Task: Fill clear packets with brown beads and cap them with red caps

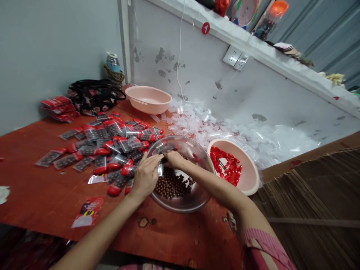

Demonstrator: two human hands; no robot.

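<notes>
You're wearing this camera on your head, and it's looking forward and down, close above your left hand (145,178) and right hand (174,159)

Steel bowl (180,205): easiest way in over near rim; packet pile (118,148) crowds L side, pink bowl (250,176) close on R, plastic scraps (213,131) heaped behind.

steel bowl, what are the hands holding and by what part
Seemingly a small clear plastic bag, pinched near its top edge between the left hand and right hand; the grip hides most of it.
</notes>
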